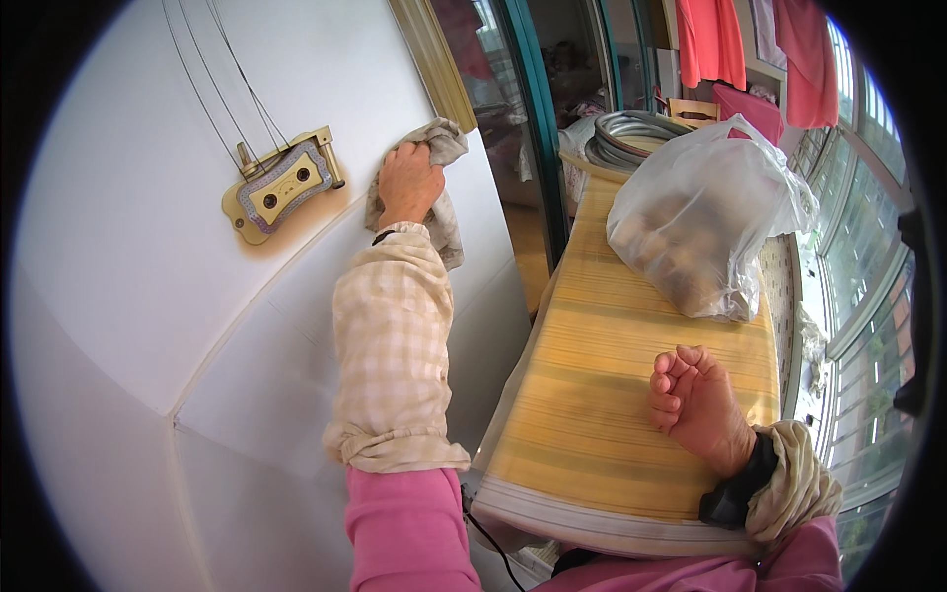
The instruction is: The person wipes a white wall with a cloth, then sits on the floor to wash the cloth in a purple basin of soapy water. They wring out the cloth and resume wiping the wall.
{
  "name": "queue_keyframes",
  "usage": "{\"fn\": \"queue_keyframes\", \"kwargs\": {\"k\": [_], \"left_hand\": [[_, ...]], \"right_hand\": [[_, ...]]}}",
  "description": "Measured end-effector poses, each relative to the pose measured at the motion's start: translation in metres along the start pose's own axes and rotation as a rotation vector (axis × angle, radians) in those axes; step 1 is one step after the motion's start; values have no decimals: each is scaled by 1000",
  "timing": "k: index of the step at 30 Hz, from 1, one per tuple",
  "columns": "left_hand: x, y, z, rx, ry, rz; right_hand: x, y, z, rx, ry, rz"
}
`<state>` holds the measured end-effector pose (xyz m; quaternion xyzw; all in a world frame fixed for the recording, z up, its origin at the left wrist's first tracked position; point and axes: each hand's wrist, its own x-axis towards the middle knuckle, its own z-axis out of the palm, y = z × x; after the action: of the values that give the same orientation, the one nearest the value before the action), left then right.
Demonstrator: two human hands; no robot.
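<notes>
My left hand [409, 185] is closed on a crumpled grey-beige cloth [449, 222] and presses it against the white wall. The cloth hangs down beside the wrist, close to the wall's wooden-coloured corner trim. Over the near right part of the table, my right hand [702, 409] is turned palm up and holds nothing. Its fingers are loosely curled, with the palm partly showing. Left of the cloth, a gold and grey hand-crank winch [286, 187] is fixed to the wall, with thin cables running up from it.
A long table with a yellow striped cover [592, 395] stands to the right. On it lie a translucent plastic bag [705, 217] with brownish contents and a coiled grey hose [631, 138]. Beyond are a green-framed sliding door [538, 109], hanging red clothes [710, 44] and windows [863, 296] along the right.
</notes>
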<state>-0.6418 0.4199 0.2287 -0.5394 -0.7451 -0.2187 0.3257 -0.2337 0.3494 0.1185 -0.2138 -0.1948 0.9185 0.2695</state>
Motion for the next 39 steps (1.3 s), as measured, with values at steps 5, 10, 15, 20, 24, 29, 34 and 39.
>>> {"fn": "queue_keyframes", "kwargs": {"k": [5,10,15,20,24,29,34,39], "left_hand": [[25,23,16,56,-73,-76],[34,35,25,107,-46,-139],[34,30,24,195,24,-57],[39,24,16,196,-79,-9],[30,25,0,223,-64,29],[-36,18,-23,-68,-309,-202],[-111,-2,-22,-1346,-369,-966],[-136,-8,-10,-1790,-284,-922]], "right_hand": [[1,1,-2,-13,2,5],[0,0,-3,3,5,35],[0,0,-5,14,5,60],[2,2,-9,-11,-27,60],[2,2,-9,-24,-16,60],[3,4,-2,-21,-30,82],[4,4,0,-39,-52,111],[5,4,-2,-23,-32,87]]}}
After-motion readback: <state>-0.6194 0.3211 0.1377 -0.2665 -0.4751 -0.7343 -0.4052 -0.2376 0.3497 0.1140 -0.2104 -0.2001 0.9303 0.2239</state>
